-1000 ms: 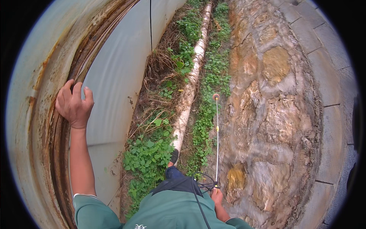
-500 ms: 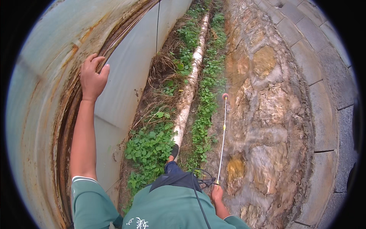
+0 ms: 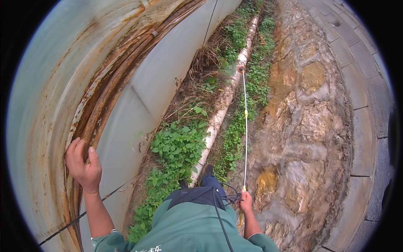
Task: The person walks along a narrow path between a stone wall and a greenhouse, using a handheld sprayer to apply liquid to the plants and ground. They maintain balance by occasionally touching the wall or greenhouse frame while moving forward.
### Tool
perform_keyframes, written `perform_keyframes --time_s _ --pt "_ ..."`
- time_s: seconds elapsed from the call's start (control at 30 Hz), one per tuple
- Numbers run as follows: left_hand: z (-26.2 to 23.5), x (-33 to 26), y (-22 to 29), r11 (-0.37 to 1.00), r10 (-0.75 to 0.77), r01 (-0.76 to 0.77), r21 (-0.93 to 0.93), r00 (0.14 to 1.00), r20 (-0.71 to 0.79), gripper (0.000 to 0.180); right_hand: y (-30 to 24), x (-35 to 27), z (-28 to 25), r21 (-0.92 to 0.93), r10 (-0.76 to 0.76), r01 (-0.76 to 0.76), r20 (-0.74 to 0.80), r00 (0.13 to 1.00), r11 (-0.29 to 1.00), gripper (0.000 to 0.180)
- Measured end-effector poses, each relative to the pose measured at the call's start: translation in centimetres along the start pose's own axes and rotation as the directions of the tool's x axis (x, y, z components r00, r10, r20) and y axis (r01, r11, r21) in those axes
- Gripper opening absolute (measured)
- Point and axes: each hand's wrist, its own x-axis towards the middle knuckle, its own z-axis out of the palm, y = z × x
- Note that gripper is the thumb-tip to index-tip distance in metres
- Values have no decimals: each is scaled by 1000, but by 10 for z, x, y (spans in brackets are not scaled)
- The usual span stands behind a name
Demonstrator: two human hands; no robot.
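Right hand (image 3: 246, 202) low in the head view, just right of the person's green jacket (image 3: 191, 229). Fingers wrapped around the near end of a long thin spray wand (image 3: 245, 126), so that grip is clamped on the wand. A black hose (image 3: 222, 218) loops from the handle area back across the jacket.

Wand runs straight ahead, away from the body, over the strip of weeds (image 3: 176, 151) at the foot of the stone wall (image 3: 310, 126). Its tip (image 3: 241, 69) sits above the pale pipe (image 3: 218, 117) lying on the ground among the plants. Small yellow fitting about midway along the wand.

Left hand (image 3: 84, 166) is out to the side, palm and fingers flat against the rusty seam (image 3: 109, 96) of the big curved metal tank (image 3: 50, 105). Fingers spread, that grip apart, nothing in it, just pressing on the metal.

A thin dark cable (image 3: 105, 197) crosses the tank's grey lower wall just below the left forearm. One dark shoe (image 3: 207, 169) shows on the ground beside the pipe. Paved blocks (image 3: 361, 84) top the stone wall on the right.
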Motion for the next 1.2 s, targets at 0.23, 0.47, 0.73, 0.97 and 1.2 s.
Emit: perform_keyframes --time_s 0.23,0.47,0.73,0.97,1.2 --pt "4 2 -6 1000 7 -7 -5 1000 -19 24 3 -52 18 -15 126 -125 178 976 992 43" --pt "10 0 -3 996 36 -35 85 999 -13 22 43 -76 40 -77 63 -52 150 987 996 35" --pt "5 0 1 998 49 -49 36 999 2 20 90 -118 39 -235 -152 177 123 981 956 38" --pt "8 -5 -3 998 64 -64 5 995 -73 13 149 -166 19 -270 -3 0 -11 1000 963 40" --pt "7 -4 -8 998 58 -60 -33 996 -66 9 177 -143 60 -267 -187 79 -405 895 960 44"
